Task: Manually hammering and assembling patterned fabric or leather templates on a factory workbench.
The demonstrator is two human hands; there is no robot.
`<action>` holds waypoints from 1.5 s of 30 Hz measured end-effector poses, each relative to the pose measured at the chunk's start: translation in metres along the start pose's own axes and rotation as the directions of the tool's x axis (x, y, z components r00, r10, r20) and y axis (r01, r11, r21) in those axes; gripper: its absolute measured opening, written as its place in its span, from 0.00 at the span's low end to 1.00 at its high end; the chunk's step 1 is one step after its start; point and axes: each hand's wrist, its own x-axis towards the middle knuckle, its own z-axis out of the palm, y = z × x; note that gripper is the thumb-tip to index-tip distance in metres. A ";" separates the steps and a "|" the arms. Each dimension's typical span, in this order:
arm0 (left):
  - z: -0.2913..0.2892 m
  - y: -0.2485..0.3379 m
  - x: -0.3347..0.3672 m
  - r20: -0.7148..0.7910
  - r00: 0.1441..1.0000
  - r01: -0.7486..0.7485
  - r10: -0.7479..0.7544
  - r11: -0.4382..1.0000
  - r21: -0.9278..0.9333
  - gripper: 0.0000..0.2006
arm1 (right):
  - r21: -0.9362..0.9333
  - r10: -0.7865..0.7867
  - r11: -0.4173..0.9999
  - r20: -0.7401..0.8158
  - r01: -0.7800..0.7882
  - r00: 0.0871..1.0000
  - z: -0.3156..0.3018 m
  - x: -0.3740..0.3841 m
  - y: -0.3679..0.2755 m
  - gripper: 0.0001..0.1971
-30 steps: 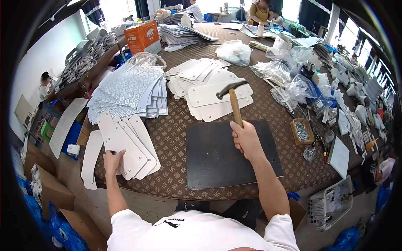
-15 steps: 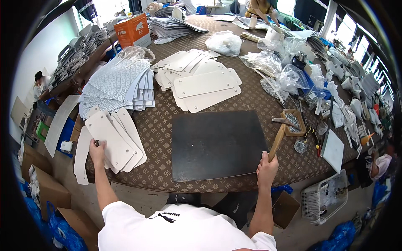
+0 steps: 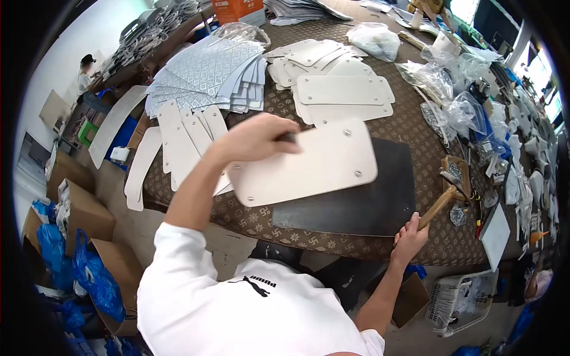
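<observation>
My left hand (image 3: 256, 137) is closed on the upper edge of a white rounded panel (image 3: 309, 169) with metal studs near its corners. A small dark piece (image 3: 287, 137), whose kind I cannot make out, also shows in its fingers. The panel is tilted and partly covers a black rectangular mat (image 3: 380, 202). My right hand (image 3: 409, 238) grips the wooden handle of a hammer (image 3: 438, 209), by the mat's right edge. Several similar panels (image 3: 185, 133) lie fanned out at the left, partly hidden behind my left arm.
Behind the mat lies a pile of studded white panels (image 3: 344, 89), beside patterned light-blue sheets (image 3: 205, 74). A small box of metal fasteners (image 3: 455, 172) stands near the hammer head. Clear plastic bags (image 3: 466, 110) crowd the right; a white basket (image 3: 460, 299) sits below the table.
My left hand has lifted a white panel from the left stack and carried it right, over the mat. My right hand still holds the hammer. The whole view has shifted.
</observation>
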 end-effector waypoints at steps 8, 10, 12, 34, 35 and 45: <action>0.145 -0.030 0.088 -0.107 0.988 -0.121 0.113 0.990 -0.067 0.16 | -0.184 -0.003 0.983 0.069 0.016 0.998 -0.006 -0.009 0.008 0.10; 0.128 -0.047 0.073 -0.101 0.994 0.007 -0.040 0.952 -0.305 0.14 | -0.205 -0.008 0.979 0.067 0.022 0.998 -0.003 -0.004 0.008 0.11; 0.115 -0.066 0.044 -0.255 0.958 -0.022 -0.129 0.857 -0.516 0.09 | -0.249 0.029 0.968 0.076 -0.009 0.997 -0.003 -0.005 0.009 0.12; 0.132 -0.083 -0.002 -0.246 0.937 0.047 -0.250 0.784 -0.619 0.09 | 0.304 -0.482 0.872 0.677 0.385 0.556 0.071 -0.091 -0.160 0.14; 0.133 -0.082 0.003 -0.250 0.938 0.035 -0.239 0.786 -0.618 0.09 | 0.305 -0.490 0.866 0.672 0.395 0.555 0.073 -0.093 -0.158 0.14; 0.136 -0.081 -0.014 -0.336 0.920 -0.066 -0.201 0.767 -0.638 0.08 | -0.513 0.137 0.813 0.629 0.276 0.765 0.064 -0.104 -0.078 0.11</action>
